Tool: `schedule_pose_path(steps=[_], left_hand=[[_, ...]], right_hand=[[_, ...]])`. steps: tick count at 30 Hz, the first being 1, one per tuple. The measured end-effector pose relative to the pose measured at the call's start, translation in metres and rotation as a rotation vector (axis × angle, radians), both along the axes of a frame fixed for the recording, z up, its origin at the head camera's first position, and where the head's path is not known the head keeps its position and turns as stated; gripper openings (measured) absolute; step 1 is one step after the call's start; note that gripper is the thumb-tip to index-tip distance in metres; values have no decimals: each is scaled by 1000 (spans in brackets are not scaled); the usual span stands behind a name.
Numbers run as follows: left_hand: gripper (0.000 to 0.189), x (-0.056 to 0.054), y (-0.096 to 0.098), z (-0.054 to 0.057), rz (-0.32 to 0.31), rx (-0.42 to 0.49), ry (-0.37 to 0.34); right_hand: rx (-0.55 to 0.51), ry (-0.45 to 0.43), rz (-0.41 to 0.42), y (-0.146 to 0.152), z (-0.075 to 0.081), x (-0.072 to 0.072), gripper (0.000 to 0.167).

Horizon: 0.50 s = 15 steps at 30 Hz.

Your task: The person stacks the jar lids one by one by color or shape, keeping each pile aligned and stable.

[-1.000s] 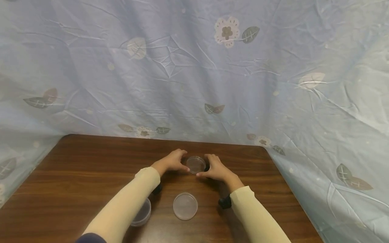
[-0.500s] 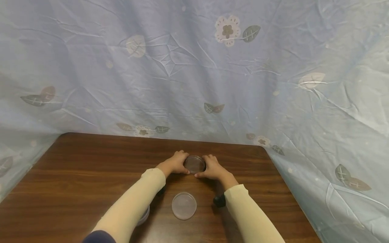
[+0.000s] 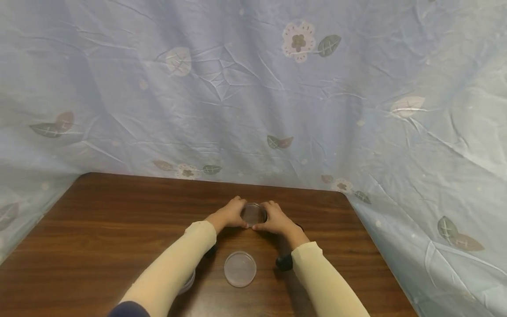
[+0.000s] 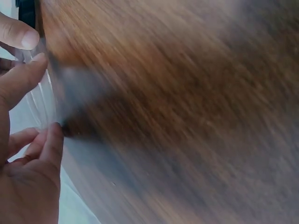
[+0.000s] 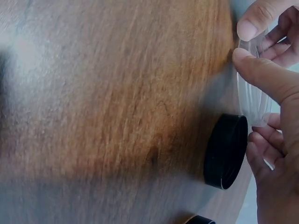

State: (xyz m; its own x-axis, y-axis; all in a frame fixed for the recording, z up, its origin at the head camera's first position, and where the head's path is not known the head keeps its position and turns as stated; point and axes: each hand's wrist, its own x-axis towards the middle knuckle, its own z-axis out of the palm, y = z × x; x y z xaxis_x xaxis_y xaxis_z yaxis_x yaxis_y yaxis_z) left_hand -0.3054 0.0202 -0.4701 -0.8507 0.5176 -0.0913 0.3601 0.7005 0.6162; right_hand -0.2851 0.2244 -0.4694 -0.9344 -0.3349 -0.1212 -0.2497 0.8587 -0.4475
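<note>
A clear round petri dish (image 3: pixel 253 215) is held from both sides near the far edge of the table. My left hand (image 3: pixel 231 213) grips its left side, and my right hand (image 3: pixel 278 219) grips the right. The two thumbs nearly meet at the near rim. From the left wrist, the dish (image 4: pixel 44 100) shows edge-on with stacked rims between the fingers. The right wrist view has a short black cylindrical cap (image 5: pixel 226 151) standing close beside the dish and the fingers of my right hand (image 5: pixel 280 140).
A flat clear dish or lid (image 3: pixel 240 269) lies nearer on the wooden table (image 3: pixel 130 224). Another clear dish (image 3: pixel 187 284) is mostly hidden under the left sleeve. A second black object (image 5: pixel 201 220) shows at the right wrist view's bottom edge. Flowered cloth (image 3: pixel 237 110) hangs behind.
Both hands have closed in on the far petri dish and now grip its rim, thumbs drawn together. The left forearm has shifted right, covering more of the dish beneath it.
</note>
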Motion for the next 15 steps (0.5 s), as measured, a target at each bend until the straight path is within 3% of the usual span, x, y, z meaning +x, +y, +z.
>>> schedule_pose_path(steps=[7,15], left_hand=[[79,1,-7,1,-76,56,57],[86,7,-17,18,-147,82,83]], right_hand=[[-109,-30,-18,5,5,8,83],[-161,4,-17,12,11,19,83]])
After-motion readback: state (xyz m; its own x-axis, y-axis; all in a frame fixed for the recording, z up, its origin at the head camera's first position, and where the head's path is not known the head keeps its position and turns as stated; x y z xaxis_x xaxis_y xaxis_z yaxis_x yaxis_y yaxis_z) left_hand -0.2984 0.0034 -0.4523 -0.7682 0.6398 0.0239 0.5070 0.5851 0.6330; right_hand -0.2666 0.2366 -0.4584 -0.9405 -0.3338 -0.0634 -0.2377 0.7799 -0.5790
